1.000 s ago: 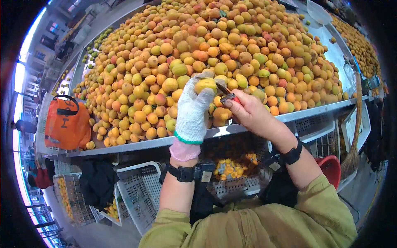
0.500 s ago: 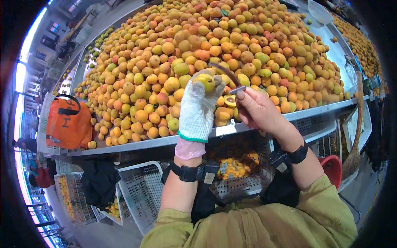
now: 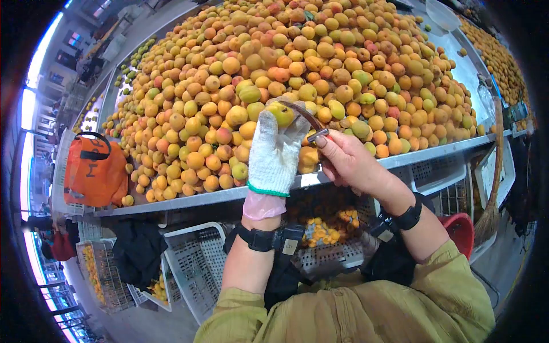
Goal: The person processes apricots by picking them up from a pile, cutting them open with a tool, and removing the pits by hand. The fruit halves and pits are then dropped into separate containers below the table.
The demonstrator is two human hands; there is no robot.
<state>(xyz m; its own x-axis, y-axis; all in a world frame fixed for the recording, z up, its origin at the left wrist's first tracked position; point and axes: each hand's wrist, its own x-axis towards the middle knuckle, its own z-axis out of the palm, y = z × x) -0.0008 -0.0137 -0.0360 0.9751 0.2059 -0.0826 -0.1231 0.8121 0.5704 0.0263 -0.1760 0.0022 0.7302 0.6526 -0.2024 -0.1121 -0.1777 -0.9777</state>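
My left hand (image 3: pixel 273 154), in a white knit glove with a green cuff, grips a yellow-green apricot (image 3: pixel 281 115) between thumb and fingers. Closed round a small curved knife (image 3: pixel 307 116), my right hand (image 3: pixel 350 161) brings the blade across the top right of that fruit. The blade tip overlaps the apricot in this view. Both hands are above the near edge of a metal table (image 3: pixel 400 160) heaped with loose apricots (image 3: pixel 211 103).
Below the table edge stands a crate of cut apricots (image 3: pixel 323 231), with a white plastic crate (image 3: pixel 197 257) to its left. An orange bag (image 3: pixel 94 171) sits at the table's left corner. A red bucket (image 3: pixel 459 231) and a broom (image 3: pixel 492 211) are on the right.
The knife and my right hand have moved left and slightly down, bringing the blade to the apricot. A cut apricot half seen beside my right hand earlier is out of sight.
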